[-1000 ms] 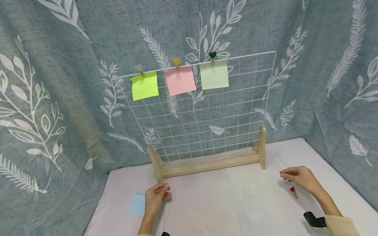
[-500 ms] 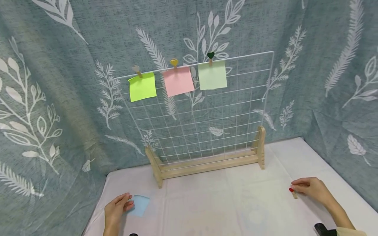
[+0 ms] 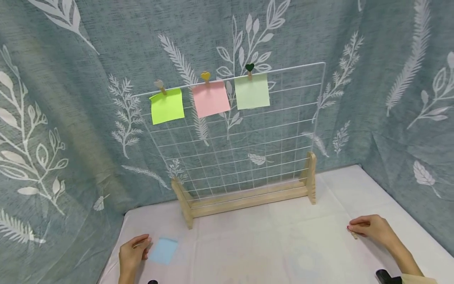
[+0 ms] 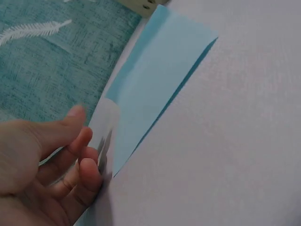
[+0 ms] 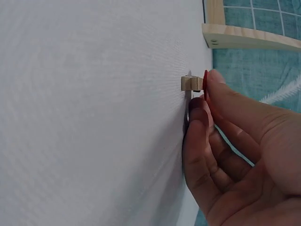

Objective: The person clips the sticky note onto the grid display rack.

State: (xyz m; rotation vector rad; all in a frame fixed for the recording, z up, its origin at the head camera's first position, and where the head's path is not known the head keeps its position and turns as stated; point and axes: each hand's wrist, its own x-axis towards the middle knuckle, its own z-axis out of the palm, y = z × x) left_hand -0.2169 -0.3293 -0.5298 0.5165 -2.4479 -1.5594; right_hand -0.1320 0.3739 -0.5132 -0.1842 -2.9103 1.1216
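Note:
My right hand (image 3: 374, 229) is at a small wooden clothespin (image 5: 190, 83) on the white cloth. In the right wrist view the thumb lies against its red heart (image 5: 205, 84), with the fingertips close under it; the grip is a light pinch. To the left, my left hand (image 3: 133, 253) hovers beside a light blue sticky note (image 3: 164, 251), fingers loosely bent and nothing between them. The left wrist view shows the note (image 4: 155, 80) lying on the cloth with one edge lifted, just past the fingertips.
A white wire grid (image 3: 234, 152) stands in a wooden base (image 3: 248, 202) at the back. Heart clothespins hold a lime note (image 3: 167, 106), a pink note (image 3: 211, 100) and a pale green note (image 3: 252, 92) on its top bar. A leaf-patterned curtain (image 3: 106, 47) surrounds the table.
My left hand has moved left, off the blue note to its left side. My right hand has moved right and toward me, down onto the red-heart clothespin, and pinches it.

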